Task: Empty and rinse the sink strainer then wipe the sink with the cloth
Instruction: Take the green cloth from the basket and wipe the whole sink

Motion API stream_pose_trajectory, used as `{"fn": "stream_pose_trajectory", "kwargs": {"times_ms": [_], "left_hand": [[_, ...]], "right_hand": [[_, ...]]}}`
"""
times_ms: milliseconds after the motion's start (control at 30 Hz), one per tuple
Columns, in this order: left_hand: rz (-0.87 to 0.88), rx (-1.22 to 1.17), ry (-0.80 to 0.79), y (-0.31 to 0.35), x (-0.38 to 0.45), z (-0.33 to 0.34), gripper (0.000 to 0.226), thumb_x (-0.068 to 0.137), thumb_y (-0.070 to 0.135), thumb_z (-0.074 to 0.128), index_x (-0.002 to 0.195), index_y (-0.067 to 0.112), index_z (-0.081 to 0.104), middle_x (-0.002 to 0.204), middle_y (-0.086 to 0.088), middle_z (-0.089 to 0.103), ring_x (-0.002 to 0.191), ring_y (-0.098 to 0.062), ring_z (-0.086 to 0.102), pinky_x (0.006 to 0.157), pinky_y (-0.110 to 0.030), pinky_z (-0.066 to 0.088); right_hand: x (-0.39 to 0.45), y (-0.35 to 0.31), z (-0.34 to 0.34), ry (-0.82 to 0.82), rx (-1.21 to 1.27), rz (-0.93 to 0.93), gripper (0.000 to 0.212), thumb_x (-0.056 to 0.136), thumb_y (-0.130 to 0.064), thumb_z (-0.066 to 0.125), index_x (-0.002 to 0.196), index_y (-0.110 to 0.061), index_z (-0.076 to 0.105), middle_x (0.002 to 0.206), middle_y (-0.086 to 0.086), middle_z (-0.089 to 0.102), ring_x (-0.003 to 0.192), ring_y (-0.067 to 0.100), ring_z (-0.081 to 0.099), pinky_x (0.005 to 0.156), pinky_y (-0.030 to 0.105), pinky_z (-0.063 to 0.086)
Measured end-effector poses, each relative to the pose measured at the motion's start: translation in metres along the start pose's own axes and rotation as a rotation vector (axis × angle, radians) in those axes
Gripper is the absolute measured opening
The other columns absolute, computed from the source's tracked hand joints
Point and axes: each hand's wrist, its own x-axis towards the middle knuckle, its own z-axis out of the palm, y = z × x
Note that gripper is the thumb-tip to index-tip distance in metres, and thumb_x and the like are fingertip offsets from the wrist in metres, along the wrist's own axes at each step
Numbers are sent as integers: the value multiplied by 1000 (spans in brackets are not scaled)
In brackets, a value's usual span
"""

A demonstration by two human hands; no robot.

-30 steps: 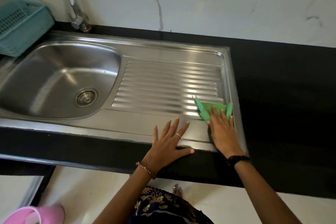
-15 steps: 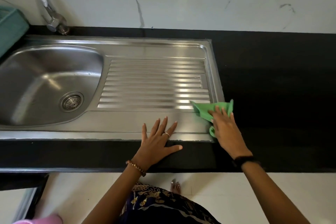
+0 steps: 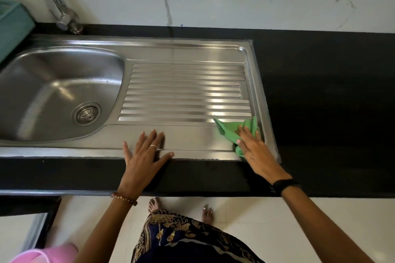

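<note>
Sink (image 3: 192, 53): one, stainless steel, set into black desk (image 3: 320, 92); single bowl on left, ribbed drainboard on right.
Strainer (image 3: 87, 114): one, round, seated in drain at bottom of bowl, well apart from both hands.
Cloth (image 3: 229, 129): one, green, crumpled, lying on near right corner of drainboard, partly under right hand.
Right hand (image 3: 255, 151): pressed flat on cloth, fingers spread over it rather than curled; grip loose, pinning cloth against steel; dark band at wrist.
Left hand (image 3: 145, 155): laid flat on front rim of sink, fingers wide apart, grip empty; one ring on a finger, one beaded bracelet at wrist.
Tap (image 3: 56, 6): one, curved metal, at back left of bowl.
Basket (image 3: 12, 28): one, teal, at left edge, only partly seen.
Feet: two, bare, on pale floor below desk edge.
Writing: no brand or label legible anywhere.
</note>
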Motion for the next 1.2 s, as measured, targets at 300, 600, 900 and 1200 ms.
{"fn": "stream_pose_trajectory", "kwargs": {"times_ms": [300,600,900,1200], "left_hand": [[-166,-148,91,-28,-22,-15,55,97,34,34,147,24,12,158,-2,4,145,-16,-6,114,-49,-17],[-128,340,-25,-31,-26,-19,52,99,25,27,147,15,12,157,-11,-10,143,-31,-16,112,-59,-7],[-152,269,-63,-34,-23,-20,55,100,27,22,147,16,-4,157,-8,-13,144,-26,-16,114,-58,-8],[-128,206,-77,-55,-25,-36,58,94,41,4,147,19,-5,157,-6,-14,143,-24,-18,110,-60,-13]], "right_hand": [[55,-107,80,-115,-94,-281,38,101,-17,29,137,-8,36,156,16,20,147,27,8,119,39,-4],[35,-41,26,-219,-33,-268,43,101,-18,32,144,-24,30,156,-9,12,143,7,-2,112,23,-5],[9,-12,-7,-283,50,-197,34,99,-10,36,126,-22,52,156,-6,19,137,-5,0,115,21,-6],[54,-106,62,-360,32,-362,36,100,-16,35,133,-21,47,158,-2,14,141,0,-2,115,21,-11]]}}
